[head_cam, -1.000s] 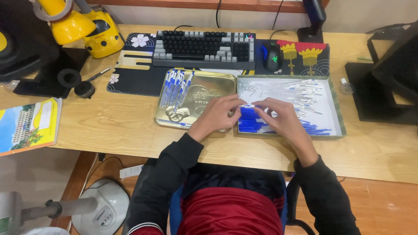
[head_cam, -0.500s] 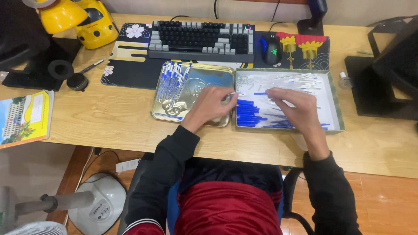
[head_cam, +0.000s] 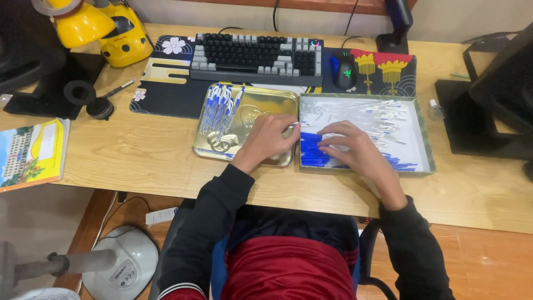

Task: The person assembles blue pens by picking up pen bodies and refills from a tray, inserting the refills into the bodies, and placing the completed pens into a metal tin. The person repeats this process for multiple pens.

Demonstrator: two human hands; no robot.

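Slim pen part (head_cam: 295, 125) in left grip (head_cam: 266, 139)

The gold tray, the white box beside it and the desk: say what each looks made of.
Gold tray: likely thin metal, shiny, embossed, catching glare.
White box: probably cardboard, matte inside, with thin patterned walls.
Desk: wood or wood-look laminate, pale with visible grain and a smooth finish; which one is unclear.

Behind the counter's (head_cam: 139, 161) middle lies a grey-and-black keyboard (head_cam: 256, 57) on a dark flowered mat (head_cam: 161, 83), with a black mouse (head_cam: 345, 70) just right of it, a yellow lamp (head_cam: 102, 28) far left, and a picture book (head_cam: 30, 154) nearer, at the left edge.
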